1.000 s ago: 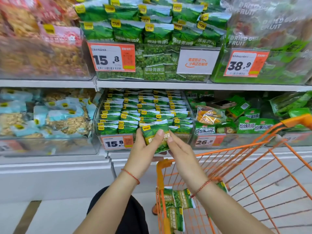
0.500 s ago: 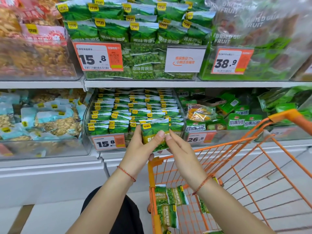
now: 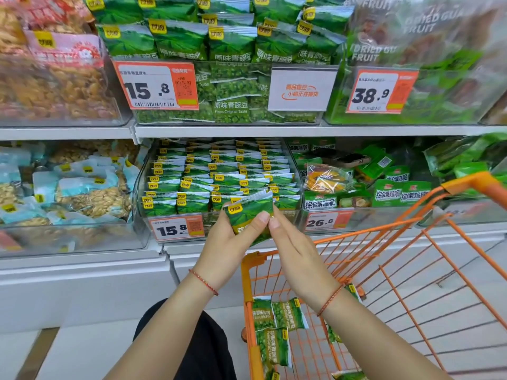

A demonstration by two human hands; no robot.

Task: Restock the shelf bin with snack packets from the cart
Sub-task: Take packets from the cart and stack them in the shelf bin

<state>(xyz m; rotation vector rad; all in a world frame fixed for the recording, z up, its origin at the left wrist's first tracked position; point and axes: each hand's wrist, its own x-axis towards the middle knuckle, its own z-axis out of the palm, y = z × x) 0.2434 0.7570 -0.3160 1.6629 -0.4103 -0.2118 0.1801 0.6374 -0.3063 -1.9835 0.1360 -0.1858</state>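
Cart (image 3: 248,272) — beside packed bin (image 3: 140,187)

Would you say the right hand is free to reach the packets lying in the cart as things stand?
Probably not right away: the right hand is pinching the packet that the left hand also grips. Once it lets go, the cart packets lie uncovered just below its wrist, in the open-topped cart.
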